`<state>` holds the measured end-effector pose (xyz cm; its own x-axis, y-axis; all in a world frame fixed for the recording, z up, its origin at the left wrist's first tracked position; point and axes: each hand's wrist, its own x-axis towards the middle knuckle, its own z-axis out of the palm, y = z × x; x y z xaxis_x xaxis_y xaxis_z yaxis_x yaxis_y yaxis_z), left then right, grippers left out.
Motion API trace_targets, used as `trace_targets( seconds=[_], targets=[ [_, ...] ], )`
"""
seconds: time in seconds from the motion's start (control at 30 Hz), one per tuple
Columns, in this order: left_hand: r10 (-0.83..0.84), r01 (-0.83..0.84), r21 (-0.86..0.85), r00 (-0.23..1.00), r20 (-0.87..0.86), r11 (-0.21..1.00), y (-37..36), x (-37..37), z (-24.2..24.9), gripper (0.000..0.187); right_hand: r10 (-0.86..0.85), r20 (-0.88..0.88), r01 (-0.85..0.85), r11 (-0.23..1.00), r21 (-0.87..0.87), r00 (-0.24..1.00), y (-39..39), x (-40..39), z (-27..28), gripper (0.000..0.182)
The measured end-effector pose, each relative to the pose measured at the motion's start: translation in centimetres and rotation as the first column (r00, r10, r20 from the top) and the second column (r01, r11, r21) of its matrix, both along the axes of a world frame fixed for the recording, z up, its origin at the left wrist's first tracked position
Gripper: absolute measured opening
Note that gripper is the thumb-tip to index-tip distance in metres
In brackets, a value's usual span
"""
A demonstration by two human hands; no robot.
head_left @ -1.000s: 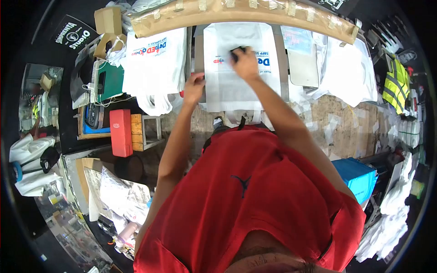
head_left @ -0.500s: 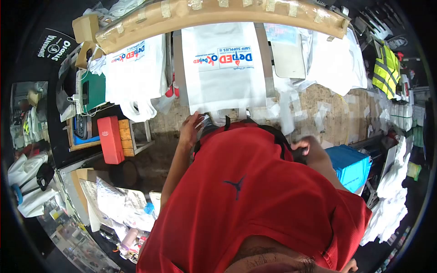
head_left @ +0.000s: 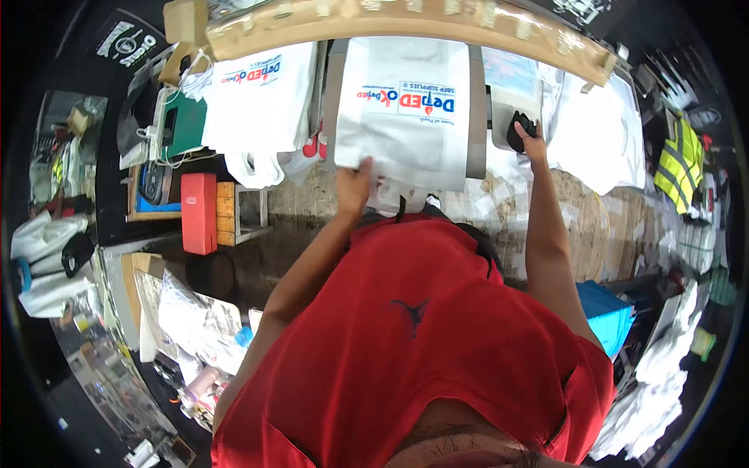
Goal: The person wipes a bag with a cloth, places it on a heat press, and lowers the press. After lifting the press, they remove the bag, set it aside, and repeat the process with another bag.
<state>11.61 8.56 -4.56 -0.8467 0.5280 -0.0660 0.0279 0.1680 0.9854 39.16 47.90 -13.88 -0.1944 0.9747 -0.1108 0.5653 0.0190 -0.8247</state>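
A white bag (head_left: pixel 406 109) printed with red and blue lettering lies flat on a grey platen in front of me. My left hand (head_left: pixel 356 186) pinches its lower left edge. My right hand (head_left: pixel 530 136) reaches out to the right of the platen and grips a small black object (head_left: pixel 518 127) resting on a light grey pad (head_left: pixel 511 101).
A second printed white bag (head_left: pixel 261 97) hangs to the left, plain white bags (head_left: pixel 597 129) lie to the right. A taped cardboard bar (head_left: pixel 406 19) runs along the back. A red box (head_left: pixel 198 212) and wooden crate stand at left. A blue box (head_left: pixel 607 316) sits at lower right.
My right hand rose from beside my hip to the grey pad at the right, still holding the black object. My left hand moved up onto the bag's lower edge.
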Motion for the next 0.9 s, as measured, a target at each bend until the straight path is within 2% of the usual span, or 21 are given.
trace_targets(
  seconds=[0.03,0.07,0.1,0.13,0.2,0.27,0.33,0.4,0.47,0.53,0.57,0.6,0.63,0.67,0.7,0.73,0.77,0.8,0.83,0.87,0.9],
  targets=[
    [0.045,-0.044,-0.006,0.988,0.150,0.999,0.7,-1.2,1.7,0.027,0.019,0.095,-0.028,0.996,0.084,0.995,1.3,0.1,-1.6,0.108],
    [0.091,-0.091,-0.013,0.951,0.297,0.996,1.3,-2.6,2.4,0.026,0.039,0.095,-0.048,0.995,0.090,0.995,1.0,-0.2,-1.4,0.108],
    [0.094,-0.093,-0.021,0.995,0.021,0.995,1.7,-5.0,2.0,0.025,-0.086,0.172,0.070,0.993,0.097,0.981,0.0,-0.3,-1.1,0.108],
    [0.095,-0.108,-0.037,0.962,-0.255,0.994,1.9,-7.6,1.5,0.024,-0.201,0.247,0.177,0.977,0.116,0.948,-1.1,-0.6,-0.7,0.108],
    [0.125,-0.202,-0.207,0.934,-0.335,0.957,2.3,-11.7,5.1,0.024,-0.358,0.330,0.333,0.934,0.132,0.873,-1.7,0.6,-3.2,0.104],
    [0.165,-0.246,-0.159,0.902,-0.400,0.956,2.2,-14.6,10.4,0.025,-0.447,0.401,0.418,0.894,0.163,0.799,-3.4,1.4,-4.8,0.096],
    [0.266,-0.262,0.070,0.862,-0.433,0.963,0.8,-19.8,10.6,0.030,-0.473,0.372,0.455,0.879,0.140,0.799,-5.8,3.0,-8.2,0.080],
    [0.333,-0.339,0.027,0.903,-0.273,0.941,-1.7,-23.8,12.4,0.037,-0.271,0.572,0.367,0.928,-0.057,0.774,-8.9,3.5,-6.9,0.064],
    [0.358,-0.334,0.173,0.925,-0.126,0.926,-4.8,-27.5,12.6,0.031,-0.133,0.619,0.278,0.950,-0.144,0.774,-10.2,5.9,-9.6,0.057],
    [0.354,-0.347,0.288,0.935,0.032,0.892,-7.6,-32.1,10.5,0.024,-0.032,0.730,0.230,0.958,-0.173,0.682,-12.5,6.9,-10.3,0.052],
    [0.379,-0.383,0.242,0.923,0.063,0.892,-8.8,-33.4,9.8,0.022,-0.041,0.728,0.239,0.956,-0.172,0.685,-13.8,7.4,-10.5,0.052],
    [0.405,-0.416,0.195,0.909,0.095,0.888,-9.7,-34.5,9.0,0.021,0.006,0.659,0.216,0.942,-0.255,0.752,-15.0,8.0,-10.6,0.049],
    [0.449,-0.462,0.133,0.886,0.118,0.877,-10.4,-35.9,7.2,0.020,0.047,0.582,0.185,0.924,-0.334,0.812,-16.0,8.6,-10.7,0.046],
    [0.440,-0.448,0.065,0.891,0.110,0.892,-11.5,-37.7,4.7,0.020,0.036,0.580,0.195,0.923,-0.330,0.814,-16.3,9.7,-12.6,0.046],
    [0.491,-0.488,-0.053,0.869,0.064,0.871,-12.4,-39.3,2.0,0.020,0.056,0.576,0.190,0.914,-0.358,0.816,-16.0,11.0,-15.5,0.047],
    [0.447,-0.443,-0.215,0.894,-0.035,0.870,-13.4,-40.9,-1.0,0.021,0.074,0.571,0.187,0.903,-0.386,0.818,-15.9,11.6,-16.9,0.047],
    [-0.074,-0.344,-0.715,0.873,-0.482,0.608,-15.0,-42.8,-4.2,0.023,0.120,0.664,0.192,0.906,-0.377,0.738,-17.2,9.9,-13.8,0.044],
    [-0.461,-0.430,-0.847,0.712,-0.530,0.312,-15.5,-42.8,-5.9,0.027,0.103,0.665,0.211,0.902,-0.375,0.740,-17.6,9.6,-13.4,0.044],
    [-0.602,-0.498,-0.844,0.617,-0.506,0.199,-16.1,-42.7,-7.4,0.032,0.131,0.578,0.165,0.887,-0.431,0.805,-18.1,9.6,-13.2,0.038],
    [-0.355,-0.434,-0.829,0.758,-0.548,0.354,-16.4,-43.0,-9.1,0.033,0.155,0.483,0.112,0.870,-0.480,0.862,-18.6,9.5,-13.1,0.032],
    [-0.079,-0.429,-0.738,0.837,-0.542,0.520,-16.7,-43.3,-10.8,0.038,0.180,0.438,0.080,0.855,-0.512,0.881,-18.8,9.6,-13.6,0.026]
  ],
)
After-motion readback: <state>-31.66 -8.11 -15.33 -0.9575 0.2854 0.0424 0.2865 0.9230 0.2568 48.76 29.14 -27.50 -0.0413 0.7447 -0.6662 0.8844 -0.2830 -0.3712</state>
